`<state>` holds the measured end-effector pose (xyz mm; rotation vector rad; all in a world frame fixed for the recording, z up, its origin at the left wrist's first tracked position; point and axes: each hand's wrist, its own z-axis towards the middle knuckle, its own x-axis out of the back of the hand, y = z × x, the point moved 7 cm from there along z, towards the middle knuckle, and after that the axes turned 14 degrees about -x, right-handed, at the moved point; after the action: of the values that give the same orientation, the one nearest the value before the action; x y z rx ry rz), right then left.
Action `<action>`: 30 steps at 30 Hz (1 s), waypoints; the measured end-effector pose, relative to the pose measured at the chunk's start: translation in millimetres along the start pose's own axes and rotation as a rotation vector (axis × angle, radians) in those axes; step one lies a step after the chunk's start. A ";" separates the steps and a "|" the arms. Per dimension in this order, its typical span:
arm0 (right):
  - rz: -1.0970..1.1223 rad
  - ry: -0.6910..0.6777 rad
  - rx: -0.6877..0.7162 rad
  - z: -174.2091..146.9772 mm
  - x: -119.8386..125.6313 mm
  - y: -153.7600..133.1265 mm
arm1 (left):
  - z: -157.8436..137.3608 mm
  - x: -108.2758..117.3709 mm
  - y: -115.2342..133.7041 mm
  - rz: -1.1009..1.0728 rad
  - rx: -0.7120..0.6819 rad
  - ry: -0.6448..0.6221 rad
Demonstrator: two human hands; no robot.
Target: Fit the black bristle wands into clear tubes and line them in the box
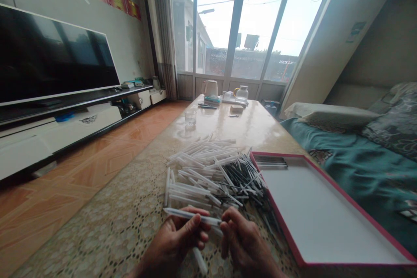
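My left hand (180, 236) holds a white, translucent pen (182, 214) level between thumb and fingers, its pointed end to the left. At the pen's other end, the fingers of my right hand (241, 236) are pinched around its dark tip. Just beyond my hands spreads a heap of clear-white pen barrels (192, 189). Thin dark sticks like pen refills (243, 176) lie at the heap's right side. One white tube (200, 260) rests below my left hand. On the right, a shallow pink-rimmed tray (322, 213) has several finished-looking dark-cored pens (270, 163) along its far left corner.
The table (130, 208) has a patterned cover. A drinking glass (190, 118) stands beyond the heap; a kettle (210, 89) and a glass jug (241, 93) are at the far end. A sofa with a teal cover (345, 152) runs along the right, a TV cabinet (81, 128) along the left.
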<state>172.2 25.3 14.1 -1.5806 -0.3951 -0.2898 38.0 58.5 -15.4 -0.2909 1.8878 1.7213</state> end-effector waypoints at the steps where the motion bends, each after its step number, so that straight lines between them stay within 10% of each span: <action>1: 0.007 0.005 -0.005 0.0 2.1 -0.4 | -0.2 0.4 1.2 -0.011 0.001 0.014; 9: 0.047 0.112 -0.119 -1.2 24.0 3.5 | 3.9 16.1 4.8 -0.043 0.016 0.081; 19: -0.557 0.276 0.351 -9.0 14.3 -16.8 | 2.4 7.8 2.8 0.257 -0.135 -0.137; 30: -0.275 0.329 0.156 0.2 38.4 -0.2 | -9.8 -22.4 31.3 1.370 -0.858 -0.451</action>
<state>206.9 28.3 30.4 -1.2969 -0.3682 -0.7041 37.7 49.0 23.2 1.2680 0.7943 2.9936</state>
